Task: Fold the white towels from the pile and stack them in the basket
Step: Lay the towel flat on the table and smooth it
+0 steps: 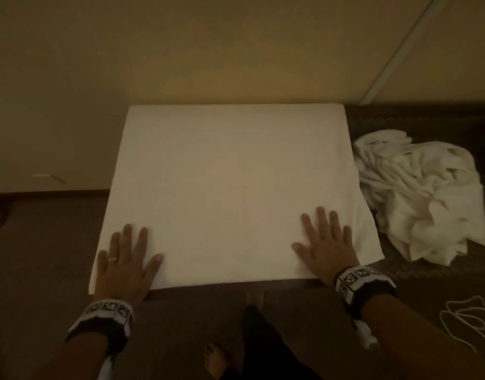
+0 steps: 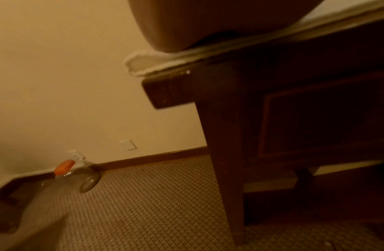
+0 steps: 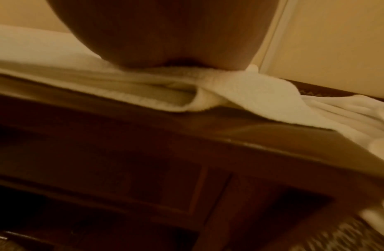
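A white towel (image 1: 230,187) lies spread flat in layers on a dark wooden table (image 1: 290,286). My left hand (image 1: 126,259) presses flat on its near left corner, fingers spread and straight. My right hand (image 1: 324,242) presses flat near its near right corner, fingers spread too. A crumpled pile of white towels (image 1: 419,193) sits on the table to the right. In the left wrist view the heel of my left hand (image 2: 208,25) rests on the towel's layered edge (image 2: 148,66). In the right wrist view my right palm (image 3: 165,34) bears on the folded edge (image 3: 165,91). No basket is in view.
The table stands against a beige wall (image 1: 208,50). A patterned carpet (image 2: 143,203) covers the floor, with a clear jar with an orange lid (image 2: 64,167) lying near the skirting. A white cord (image 1: 466,319) lies at the right. My bare foot (image 1: 214,360) is below the table's front edge.
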`<state>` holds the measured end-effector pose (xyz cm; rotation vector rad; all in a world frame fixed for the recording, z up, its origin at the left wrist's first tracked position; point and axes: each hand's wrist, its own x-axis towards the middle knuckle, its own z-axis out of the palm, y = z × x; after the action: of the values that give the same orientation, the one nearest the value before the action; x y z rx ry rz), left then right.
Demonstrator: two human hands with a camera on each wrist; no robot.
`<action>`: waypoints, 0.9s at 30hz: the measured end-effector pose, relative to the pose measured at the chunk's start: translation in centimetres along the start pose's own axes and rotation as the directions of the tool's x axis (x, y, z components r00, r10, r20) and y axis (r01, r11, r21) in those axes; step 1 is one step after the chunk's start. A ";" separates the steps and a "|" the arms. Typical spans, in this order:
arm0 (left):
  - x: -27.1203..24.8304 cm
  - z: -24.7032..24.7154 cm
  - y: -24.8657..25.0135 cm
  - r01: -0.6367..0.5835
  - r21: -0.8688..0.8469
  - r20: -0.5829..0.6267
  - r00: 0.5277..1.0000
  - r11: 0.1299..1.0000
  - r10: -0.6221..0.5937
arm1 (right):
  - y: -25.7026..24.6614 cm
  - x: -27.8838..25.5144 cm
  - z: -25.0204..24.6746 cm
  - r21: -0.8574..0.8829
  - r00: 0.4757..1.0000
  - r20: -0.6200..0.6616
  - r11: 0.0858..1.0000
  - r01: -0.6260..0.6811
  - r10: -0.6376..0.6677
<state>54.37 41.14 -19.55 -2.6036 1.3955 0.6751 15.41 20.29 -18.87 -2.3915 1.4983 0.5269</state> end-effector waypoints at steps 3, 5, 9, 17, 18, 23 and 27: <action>-2.7 1.4 -0.4 0.010 0.001 -0.020 1.000 1.000 -0.010 | -0.1 -2.4 1.2 -0.003 1.000 -0.006 1.000 -0.006 0.006; -3.5 1.6 -0.3 0.030 -0.005 -0.029 0.999 1.000 -0.030 | 0.1 -3.0 1.5 0.011 1.000 0.005 1.000 0.007 -0.007; -2.6 1.0 1.0 0.035 -0.025 -0.127 0.991 0.999 -0.038 | 1.9 -3.3 0.4 0.234 0.991 -0.124 0.972 -0.025 0.056; 0.8 2.6 3.6 0.091 -0.067 -0.229 0.968 0.994 -0.104 | 8.1 -5.2 0.0 0.707 0.760 0.159 0.464 -0.533 0.630; 0.9 2.7 3.7 0.090 -0.064 -0.242 0.965 0.994 -0.103 | 8.3 -5.4 -0.1 0.725 0.748 0.197 0.420 -0.546 0.633; 1.4 2.2 3.6 0.097 -0.092 -0.267 0.957 0.991 -0.118 | 7.4 -5.8 -3.3 0.770 0.710 -0.009 0.457 -0.444 0.704; 1.7 2.3 3.6 0.086 -0.122 -0.291 0.949 0.989 -0.118 | 2.5 -4.2 -8.4 0.740 0.843 -0.220 0.647 -0.183 0.490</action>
<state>51.54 38.49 -21.96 -2.9385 1.3146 0.3642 12.84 19.17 -9.58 -1.6501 1.8966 -0.4711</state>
